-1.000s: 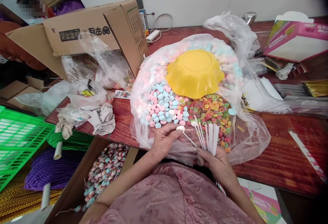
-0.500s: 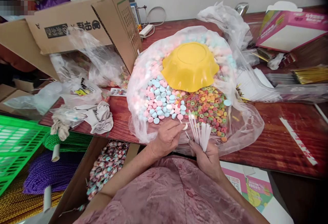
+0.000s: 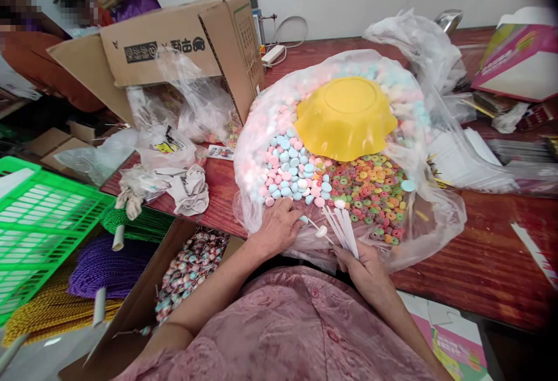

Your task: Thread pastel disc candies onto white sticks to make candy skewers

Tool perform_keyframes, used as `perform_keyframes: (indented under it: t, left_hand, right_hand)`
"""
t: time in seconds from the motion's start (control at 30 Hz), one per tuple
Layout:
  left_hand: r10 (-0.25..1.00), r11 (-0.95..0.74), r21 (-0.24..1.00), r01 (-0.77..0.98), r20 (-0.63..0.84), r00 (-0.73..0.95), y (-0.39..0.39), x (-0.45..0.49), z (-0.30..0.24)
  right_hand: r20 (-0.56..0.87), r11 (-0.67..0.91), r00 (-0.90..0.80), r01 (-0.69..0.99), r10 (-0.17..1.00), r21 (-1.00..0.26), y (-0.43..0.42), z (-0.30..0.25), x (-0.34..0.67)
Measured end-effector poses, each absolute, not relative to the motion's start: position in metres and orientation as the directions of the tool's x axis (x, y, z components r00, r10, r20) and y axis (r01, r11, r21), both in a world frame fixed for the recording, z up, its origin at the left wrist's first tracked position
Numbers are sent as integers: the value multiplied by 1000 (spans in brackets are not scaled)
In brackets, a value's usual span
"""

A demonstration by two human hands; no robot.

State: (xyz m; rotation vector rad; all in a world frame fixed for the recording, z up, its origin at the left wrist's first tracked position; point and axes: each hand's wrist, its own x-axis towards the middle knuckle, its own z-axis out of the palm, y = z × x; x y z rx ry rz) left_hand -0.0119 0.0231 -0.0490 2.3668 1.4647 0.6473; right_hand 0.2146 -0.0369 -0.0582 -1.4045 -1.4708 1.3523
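My right hand (image 3: 364, 263) is closed round a fan of white plastic sticks (image 3: 342, 227) at the near edge of an opened clear bag (image 3: 429, 218). One stick carries a white candy disc (image 3: 321, 231) that has slid partway down it. My left hand (image 3: 278, 225) pinches a small blue candy disc (image 3: 304, 219) at that stick's tip. Just beyond my hands lie pink and blue candy discs (image 3: 288, 174) and coloured ring candies (image 3: 370, 189). An upturned yellow bowl (image 3: 344, 116) rests on the candy.
A cardboard box (image 3: 174, 49) with loose plastic stands at the back left. A crumpled cloth (image 3: 189, 189) lies on the red-brown table (image 3: 479, 276). Below left are a green crate (image 3: 39, 218), cord spools and a box of wrapped candies (image 3: 192, 264). Pink cartons and papers sit right.
The white disc has gone from my left fingers onto a stick and slid down it. My left hand now pinches a blue disc at the stick's tip. The view has shifted slightly.
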Motion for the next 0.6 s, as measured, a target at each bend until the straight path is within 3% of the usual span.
perform_keyframes:
  t: [0.1,0.2,0.3,0.47,0.6]
  left_hand:
    - [920,-391,700,597,273,282,16,-2,-53]
    - [981,-169,946,277,133,143,10,6,-54]
    - [994,-68,993,96,59,92,8,12,-51]
    - [994,-44,997,-58,49,97,12,15,-49]
    - [998,-63,991,-121,62,-14,16,16,-57]
  right_hand:
    - [-168,-103,-206,295,964,-950,-39,-55,213]
    - [-142,-66,-221,321,965,-945,-38,-55,213]
    - [-140,-60,-221,335,965,-940,-37,-57,213]
    - [-140,-48,-208,393,968,-918,-38,-59,211]
    - [-117,-37,-179,399,977,-916,-39,-60,209]
